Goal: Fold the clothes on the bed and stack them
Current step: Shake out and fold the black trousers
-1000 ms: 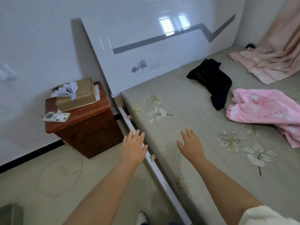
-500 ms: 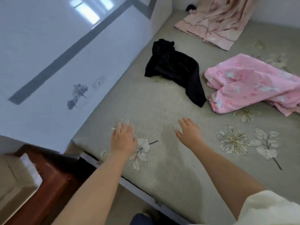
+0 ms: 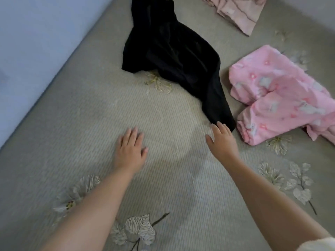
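The left hand (image 3: 129,151) lay flat on the bed (image 3: 87,109), fingers (image 3: 133,134) released and straight, holding nothing. The right hand (image 3: 222,140) reached forward with fingers likewise released, their tips at the near end of the crumpled black garment (image 3: 174,51); whether they touched it could not be told. Just right of it lay the pink patterned garment (image 3: 275,98), and a pale pink cloth (image 3: 241,13) lay farther back.
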{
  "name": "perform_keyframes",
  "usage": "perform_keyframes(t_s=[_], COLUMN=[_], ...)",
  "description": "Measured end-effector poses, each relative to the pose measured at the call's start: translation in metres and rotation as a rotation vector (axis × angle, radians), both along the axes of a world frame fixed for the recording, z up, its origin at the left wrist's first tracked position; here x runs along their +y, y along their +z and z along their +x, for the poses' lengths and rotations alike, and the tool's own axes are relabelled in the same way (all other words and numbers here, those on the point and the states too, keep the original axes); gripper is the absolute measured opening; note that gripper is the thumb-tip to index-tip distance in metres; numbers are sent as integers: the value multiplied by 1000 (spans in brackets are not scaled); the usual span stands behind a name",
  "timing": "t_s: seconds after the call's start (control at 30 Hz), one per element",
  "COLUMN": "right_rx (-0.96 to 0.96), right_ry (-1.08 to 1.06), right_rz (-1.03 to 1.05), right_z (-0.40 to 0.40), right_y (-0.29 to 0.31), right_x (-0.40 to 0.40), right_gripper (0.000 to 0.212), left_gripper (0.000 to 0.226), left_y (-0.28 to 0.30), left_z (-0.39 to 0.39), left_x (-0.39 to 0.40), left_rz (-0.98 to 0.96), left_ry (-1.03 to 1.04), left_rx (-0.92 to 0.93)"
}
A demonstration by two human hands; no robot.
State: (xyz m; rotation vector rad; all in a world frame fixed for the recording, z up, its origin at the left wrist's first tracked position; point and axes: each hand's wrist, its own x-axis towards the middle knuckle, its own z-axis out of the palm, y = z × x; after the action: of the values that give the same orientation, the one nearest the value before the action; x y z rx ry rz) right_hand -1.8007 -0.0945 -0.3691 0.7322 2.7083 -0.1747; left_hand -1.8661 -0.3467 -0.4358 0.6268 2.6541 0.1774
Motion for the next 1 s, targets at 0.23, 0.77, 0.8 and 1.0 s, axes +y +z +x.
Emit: perform_keyframes(t_s=[0.23, 0.77, 0.8, 1.0], right_rx=[36, -83, -117, -390], right_ry=[-279, 36, 33, -13], right_rz=[149, -205, -271, -494], right_z=[-74, 115, 140, 272], right_y=[-45, -28, -26, 7], right_x=[12, -104, -110, -121], right_gripper=[51, 27, 28, 24], left_gripper=[61, 60, 59, 62], left_y=[-9, 11, 17, 32], left_z=[-5, 18, 25, 88], left_x=[2, -7, -4, 35], left_rz=[163, 324, 334, 43], left_ry=[-9, -235, -306, -585], left_rx=[135, 146, 212, 131])
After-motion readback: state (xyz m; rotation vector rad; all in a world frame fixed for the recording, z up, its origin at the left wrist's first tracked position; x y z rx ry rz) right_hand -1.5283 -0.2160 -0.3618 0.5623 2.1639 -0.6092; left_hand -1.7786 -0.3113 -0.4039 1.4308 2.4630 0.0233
